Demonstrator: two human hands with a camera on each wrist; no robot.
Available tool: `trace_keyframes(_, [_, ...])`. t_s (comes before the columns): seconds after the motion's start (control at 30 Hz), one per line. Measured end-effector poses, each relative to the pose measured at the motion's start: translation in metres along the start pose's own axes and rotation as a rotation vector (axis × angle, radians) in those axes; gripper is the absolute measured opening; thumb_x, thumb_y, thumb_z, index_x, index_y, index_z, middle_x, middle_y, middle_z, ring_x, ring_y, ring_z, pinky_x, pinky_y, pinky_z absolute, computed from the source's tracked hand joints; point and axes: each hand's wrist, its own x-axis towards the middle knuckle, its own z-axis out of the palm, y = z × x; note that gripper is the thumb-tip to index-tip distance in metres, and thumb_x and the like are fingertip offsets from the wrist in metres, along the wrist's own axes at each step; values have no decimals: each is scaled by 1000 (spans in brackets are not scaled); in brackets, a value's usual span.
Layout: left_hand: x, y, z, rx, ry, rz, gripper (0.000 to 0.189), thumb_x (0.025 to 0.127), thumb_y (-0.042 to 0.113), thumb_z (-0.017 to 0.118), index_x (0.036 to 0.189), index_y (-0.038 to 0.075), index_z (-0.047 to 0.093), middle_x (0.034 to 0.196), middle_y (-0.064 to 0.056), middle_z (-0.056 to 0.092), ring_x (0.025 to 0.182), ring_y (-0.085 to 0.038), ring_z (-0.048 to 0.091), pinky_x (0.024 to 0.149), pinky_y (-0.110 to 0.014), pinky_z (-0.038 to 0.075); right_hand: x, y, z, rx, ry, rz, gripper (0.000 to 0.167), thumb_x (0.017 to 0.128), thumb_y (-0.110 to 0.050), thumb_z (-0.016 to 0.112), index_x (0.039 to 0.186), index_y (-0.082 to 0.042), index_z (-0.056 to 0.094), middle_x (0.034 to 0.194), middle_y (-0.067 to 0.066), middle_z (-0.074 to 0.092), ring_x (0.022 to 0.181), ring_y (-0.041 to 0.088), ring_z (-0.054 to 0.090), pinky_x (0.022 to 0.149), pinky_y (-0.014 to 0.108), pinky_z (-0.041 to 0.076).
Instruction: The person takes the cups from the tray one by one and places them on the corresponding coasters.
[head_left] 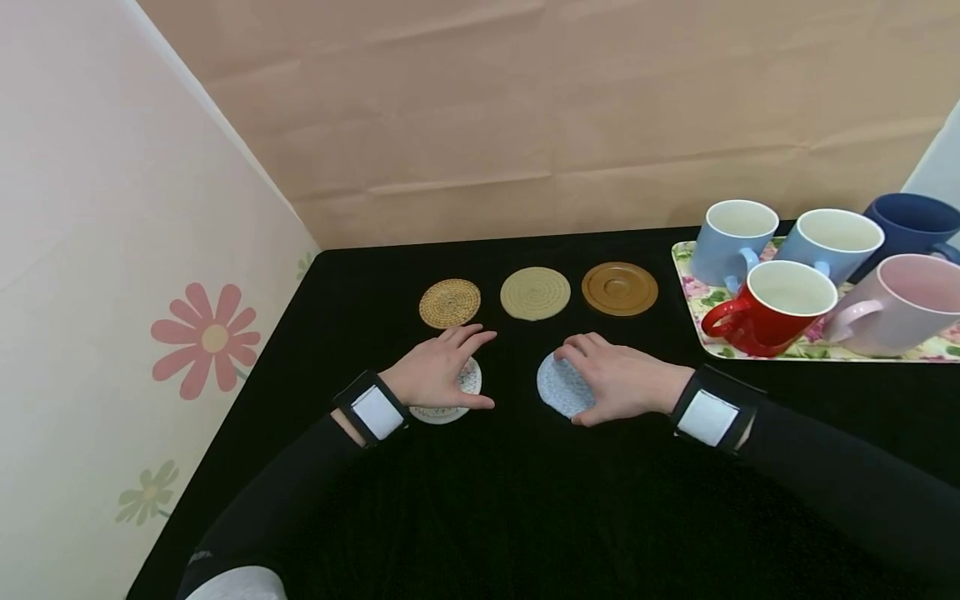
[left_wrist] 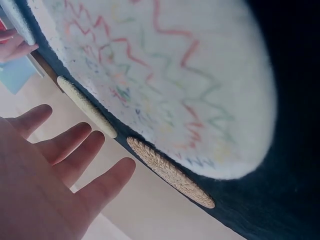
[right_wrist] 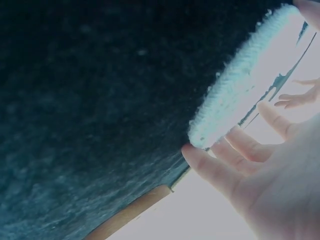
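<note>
My left hand (head_left: 438, 371) hovers over a round white coaster (head_left: 471, 377), fingers spread and holding nothing. Zigzag coloured markings run across that coaster in the left wrist view, where the fingers stay apart from it. To the right, my right hand (head_left: 618, 379) grips a round light blue coaster (head_left: 558, 388), fingertips at its far edge and thumb at the near one. Its fuzzy rim shows in the right wrist view. Behind the hands lie a woven straw coaster (head_left: 450, 302), a beige coaster (head_left: 535, 293) and a brown wooden coaster (head_left: 620, 288) in a row.
At the right a floral tray (head_left: 688, 275) carries several mugs, among them a red mug (head_left: 780, 312), a pink mug (head_left: 896, 300) and a dark blue mug (head_left: 911, 227). A brown paper backdrop (head_left: 525, 125) stands behind the black tabletop (head_left: 480, 517).
</note>
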Motion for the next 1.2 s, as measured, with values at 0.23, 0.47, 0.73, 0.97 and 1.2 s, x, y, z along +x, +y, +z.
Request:
trace_keyframes(0.23, [1, 1, 1, -14, -8, -6, 98, 79, 71, 62, 154, 21, 24, 157, -12, 24, 140, -31, 28, 105, -51, 36, 6, -3, 0, 0, -2, -1, 84, 73, -50, 79, 137, -10, 44, 135, 16, 43, 117, 31, 46, 89, 45, 49])
trace_keyframes(0.47, [1, -1, 4, 3, -1, 5, 99, 78, 71, 62, 154, 20, 25, 156, -12, 26, 139, -30, 30, 104, -49, 38, 13, -5, 0, 17, -22, -11, 85, 74, -51, 79, 139, -9, 43, 137, 18, 41, 119, 32, 46, 89, 46, 49])
trace_keyframes(0.73, [-2, -3, 5, -6, -7, -5, 98, 79, 69, 63, 154, 19, 26, 156, -12, 26, 139, -31, 30, 105, -49, 37, 22, -9, 1, 21, -26, -41, 85, 74, -50, 78, 140, -9, 42, 138, 17, 41, 120, 32, 45, 90, 45, 49])
trace_keyframes(0.97, [-3, -5, 4, -17, -7, -9, 98, 79, 69, 63, 154, 19, 25, 155, -12, 26, 138, -31, 30, 104, -49, 38, 28, -11, 3, 12, -21, -49, 85, 73, -51, 79, 139, -11, 43, 137, 15, 42, 120, 31, 45, 90, 44, 49])
trace_keyframes(1.2, [-4, -6, 5, -19, -2, -4, 97, 79, 69, 62, 154, 19, 25, 155, -12, 27, 138, -31, 31, 104, -49, 38, 32, -13, 2, 0, -26, -43, 85, 73, -52, 78, 139, -12, 43, 137, 15, 42, 120, 30, 45, 90, 43, 49])
